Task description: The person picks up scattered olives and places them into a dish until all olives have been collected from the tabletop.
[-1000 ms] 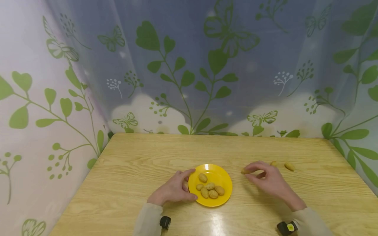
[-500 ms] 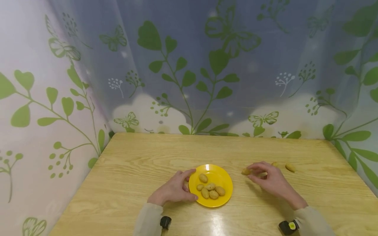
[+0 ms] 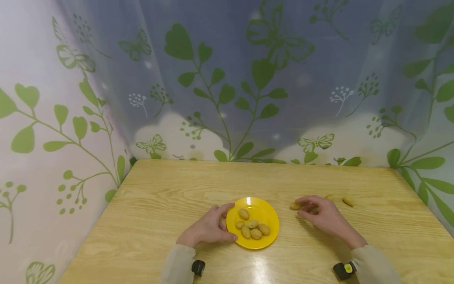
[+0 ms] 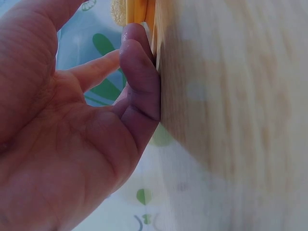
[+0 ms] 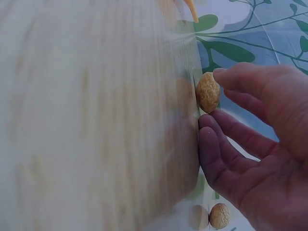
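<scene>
A round yellow plate [image 3: 264, 209] lies on the table with several small oval, tan, wrinkled nut-like pieces [image 3: 256, 233] grouped on it. My left hand [image 3: 210, 228] holds the plate's left rim, thumb at the near side and forefinger at the far side; the left wrist view shows curled fingers [image 4: 139, 67] low against the tabletop. Right of the plate, my right hand [image 3: 324, 215] has its thumb and fingertips on another oval wrinkled piece [image 5: 208, 92] resting at the tabletop. In the head view this piece [image 3: 294, 206] shows just past the fingertips.
Behind the right hand lie two more tan pieces, one partly hidden [image 3: 330, 197] and one in full view [image 3: 348, 201]. The wooden table [image 3: 170, 189] ends at a leaf-and-butterfly patterned curtain [image 3: 227, 86], which also closes off the left side.
The right hand has lowered slightly, with the thumb and fingers a little further apart round the piece. The left hand, the plate and its pieces have stayed in place.
</scene>
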`<control>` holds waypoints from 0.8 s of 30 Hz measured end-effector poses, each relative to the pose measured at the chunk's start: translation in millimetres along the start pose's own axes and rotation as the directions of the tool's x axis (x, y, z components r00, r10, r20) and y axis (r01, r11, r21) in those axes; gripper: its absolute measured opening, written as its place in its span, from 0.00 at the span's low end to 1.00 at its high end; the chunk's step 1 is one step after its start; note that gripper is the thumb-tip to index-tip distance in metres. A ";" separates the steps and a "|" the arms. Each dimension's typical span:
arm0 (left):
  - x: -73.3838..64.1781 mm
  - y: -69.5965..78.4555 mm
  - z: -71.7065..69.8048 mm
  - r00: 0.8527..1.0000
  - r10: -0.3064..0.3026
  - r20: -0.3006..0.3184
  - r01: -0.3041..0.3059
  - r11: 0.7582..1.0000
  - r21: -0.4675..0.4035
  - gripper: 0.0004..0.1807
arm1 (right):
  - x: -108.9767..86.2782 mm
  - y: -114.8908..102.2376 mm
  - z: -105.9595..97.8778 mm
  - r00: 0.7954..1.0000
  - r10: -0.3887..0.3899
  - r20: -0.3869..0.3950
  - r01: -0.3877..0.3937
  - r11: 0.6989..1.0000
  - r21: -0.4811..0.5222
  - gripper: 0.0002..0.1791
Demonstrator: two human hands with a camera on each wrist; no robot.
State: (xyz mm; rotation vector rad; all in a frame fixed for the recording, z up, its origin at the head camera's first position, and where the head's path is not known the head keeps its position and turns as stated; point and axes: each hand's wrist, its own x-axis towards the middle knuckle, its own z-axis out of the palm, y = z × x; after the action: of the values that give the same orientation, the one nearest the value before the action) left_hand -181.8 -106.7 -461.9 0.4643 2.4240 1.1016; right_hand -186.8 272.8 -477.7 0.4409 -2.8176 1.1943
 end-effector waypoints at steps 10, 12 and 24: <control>0.3 -1.1 0.0 1.000 0.012 0.002 -0.012 1.000 0.002 0.53 | 4.6 -2.0 1.9 1.000 0.023 0.015 -0.023 0.999 -0.033 0.15; 0.2 -0.8 -0.1 1.000 0.008 0.002 -0.008 1.000 0.000 0.53 | 5.6 -2.8 2.5 0.999 0.030 0.010 -0.030 0.998 -0.048 0.15; -0.5 0.8 -0.3 1.000 -0.001 -0.001 0.001 1.000 0.003 0.53 | 11.8 -2.7 6.8 0.999 0.034 -0.037 -0.038 0.994 -0.103 0.09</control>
State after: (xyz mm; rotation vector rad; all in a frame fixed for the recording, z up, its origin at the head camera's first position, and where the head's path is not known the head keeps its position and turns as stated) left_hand -181.4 -106.6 -461.1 0.4632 2.4265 1.0978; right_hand -196.9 263.3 -478.7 0.3610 -2.8523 1.0438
